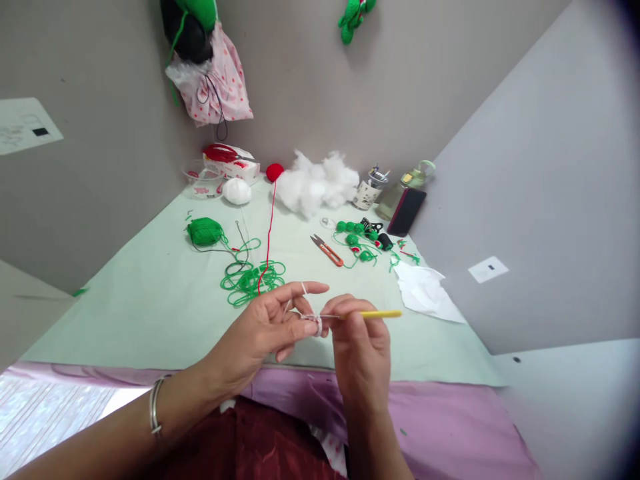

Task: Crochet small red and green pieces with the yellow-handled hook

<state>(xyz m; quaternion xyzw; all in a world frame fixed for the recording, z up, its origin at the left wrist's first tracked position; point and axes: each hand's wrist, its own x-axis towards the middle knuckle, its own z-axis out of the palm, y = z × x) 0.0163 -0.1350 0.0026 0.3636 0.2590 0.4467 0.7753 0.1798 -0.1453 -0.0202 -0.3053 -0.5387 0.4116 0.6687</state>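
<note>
My left hand (273, 323) pinches a small white crochet piece (318, 325) between thumb and fingers, with white yarn looped over its raised index finger. In my right hand (361, 340) is a crochet hook with a yellow handle (383, 314), held like a pen. Its thin metal shaft points left and meets the white piece; the hook's tip is too small to make out. Just beyond my left hand lies a loose tangle of green yarn (245, 283), and a red strand (269, 243) runs across it to a red yarn ball (275, 173).
Thread snips (327, 251) lie mid-table, near small green crocheted balls (353, 239). Further back are a green yarn ball (205, 231), a white yarn ball (237, 191), fluffy white stuffing (317, 185), a pen cup (369, 191) and a leaning phone (407, 212). Crumpled white paper (425, 290) lies right.
</note>
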